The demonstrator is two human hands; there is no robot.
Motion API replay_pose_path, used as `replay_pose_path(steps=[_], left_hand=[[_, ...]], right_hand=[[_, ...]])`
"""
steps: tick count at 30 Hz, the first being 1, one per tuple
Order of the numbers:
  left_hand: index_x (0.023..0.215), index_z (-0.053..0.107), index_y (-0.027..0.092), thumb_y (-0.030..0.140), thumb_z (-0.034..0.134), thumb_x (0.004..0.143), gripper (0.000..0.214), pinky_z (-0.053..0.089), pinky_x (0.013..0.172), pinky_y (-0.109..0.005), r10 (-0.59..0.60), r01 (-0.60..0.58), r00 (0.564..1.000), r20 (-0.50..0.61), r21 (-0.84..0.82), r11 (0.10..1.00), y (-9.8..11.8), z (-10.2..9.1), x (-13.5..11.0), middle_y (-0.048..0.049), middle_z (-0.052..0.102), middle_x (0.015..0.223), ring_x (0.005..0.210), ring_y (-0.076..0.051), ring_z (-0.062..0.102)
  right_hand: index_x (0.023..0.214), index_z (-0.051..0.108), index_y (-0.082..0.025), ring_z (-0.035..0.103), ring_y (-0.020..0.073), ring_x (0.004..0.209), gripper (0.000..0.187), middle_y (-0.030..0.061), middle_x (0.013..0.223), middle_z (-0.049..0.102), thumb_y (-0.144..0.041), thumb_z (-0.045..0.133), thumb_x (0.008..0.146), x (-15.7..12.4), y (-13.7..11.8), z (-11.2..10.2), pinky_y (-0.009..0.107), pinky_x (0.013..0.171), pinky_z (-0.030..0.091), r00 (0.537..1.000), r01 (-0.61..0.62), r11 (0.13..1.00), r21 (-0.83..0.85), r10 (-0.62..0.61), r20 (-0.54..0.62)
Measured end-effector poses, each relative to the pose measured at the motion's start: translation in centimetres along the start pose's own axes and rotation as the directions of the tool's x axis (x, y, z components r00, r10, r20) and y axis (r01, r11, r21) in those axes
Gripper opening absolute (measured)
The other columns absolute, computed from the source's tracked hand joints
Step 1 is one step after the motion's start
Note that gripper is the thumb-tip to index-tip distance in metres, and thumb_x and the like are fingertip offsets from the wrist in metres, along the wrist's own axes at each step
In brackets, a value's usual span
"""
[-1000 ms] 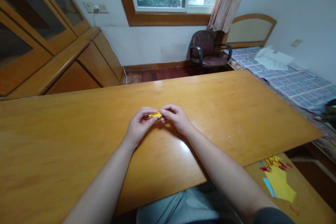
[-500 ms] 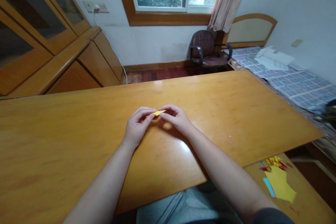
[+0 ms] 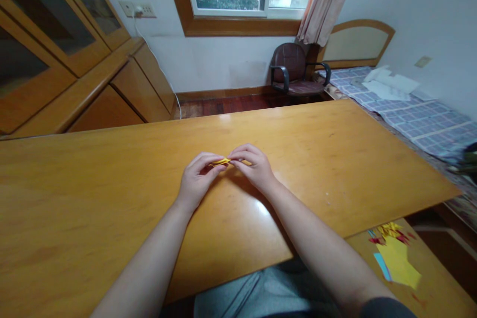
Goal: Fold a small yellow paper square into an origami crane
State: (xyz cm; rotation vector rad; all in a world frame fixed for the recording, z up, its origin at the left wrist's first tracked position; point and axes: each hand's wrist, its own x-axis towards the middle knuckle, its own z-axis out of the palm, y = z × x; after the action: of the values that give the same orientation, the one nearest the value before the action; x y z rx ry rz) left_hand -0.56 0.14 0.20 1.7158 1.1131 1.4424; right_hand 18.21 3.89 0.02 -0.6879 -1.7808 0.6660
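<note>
Head view: your left hand (image 3: 196, 179) and right hand (image 3: 255, 166) both gripped small folded yellow paper (image 3: 221, 161) between thumbs and fingers, over table (image 3: 112, 184). Paper's long axis ran left to right, one end toward each hand. Your fingers partly hid it; folds were too small to make out. Left forearm (image 3: 149, 253) cut off nearside.

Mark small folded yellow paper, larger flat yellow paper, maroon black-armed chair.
Small folded yellow paper (image 3: 222, 161), head view: exposed middle.
Larger flat yellow paper (image 3: 399, 261), head view: middle surface.
Maroon black-armed chair (image 3: 289, 61), head view: backrest centre.
</note>
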Motion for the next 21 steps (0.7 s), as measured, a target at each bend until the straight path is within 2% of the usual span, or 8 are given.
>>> replay_pose_path(steps=[8, 13, 21], left_hand=[[0.094, 0.071, 0.021, 0.023, 0.07, 0.084, 0.01, 0.053, 0.078, -0.029, 0.103, -0.104, 0.995, 0.017, 0.168, 0.98, 0.3, -0.18, 0.09, -0.0045, 0.068, 0.093, 0.088, -0.016, 0.065], [0.09, 0.072, 0.021, 0.025, 0.07, 0.084, 0.007, 0.053, 0.076, -0.03, 0.13, -0.132, 0.991, 0.019, 0.209, 0.969, 0.39, -0.25, 0.12, -0.0043, 0.069, 0.088, 0.084, -0.017, 0.065], [0.088, 0.071, 0.022, 0.03, 0.069, 0.085, 0.009, 0.054, 0.076, -0.032, 0.128, -0.122, 0.992, -0.009, 0.245, 0.962, 0.26, -0.31, 0.01, -0.0047, 0.07, 0.087, 0.084, -0.018, 0.065]], right_hand=[[0.092, 0.073, -0.021, 0.066, 0.0159, 0.087, 0.009, 0.0066, 0.091, 0.069, -0.023, 0.064, 0.09, 0.06, -0.22, -0.14, 0.03, 0.081, 0.055, 0.993, 0.107, 0.993, -0.041, -0.105, 0.049], [0.089, 0.072, -0.021, 0.066, 0.0173, 0.087, 0.01, 0.0075, 0.091, 0.069, -0.024, 0.063, 0.09, 0.05, -0.4, -0.2, 0.032, 0.081, 0.055, 0.993, 0.088, 0.992, -0.093, -0.08, 0.082], [0.091, 0.072, -0.022, 0.064, 0.0185, 0.086, 0.013, 0.0082, 0.091, 0.068, -0.029, 0.062, 0.091, 0.09, -0.62, -0.29, 0.034, 0.081, 0.054, 0.995, 0.042, 0.997, -0.064, -0.036, 0.09]])
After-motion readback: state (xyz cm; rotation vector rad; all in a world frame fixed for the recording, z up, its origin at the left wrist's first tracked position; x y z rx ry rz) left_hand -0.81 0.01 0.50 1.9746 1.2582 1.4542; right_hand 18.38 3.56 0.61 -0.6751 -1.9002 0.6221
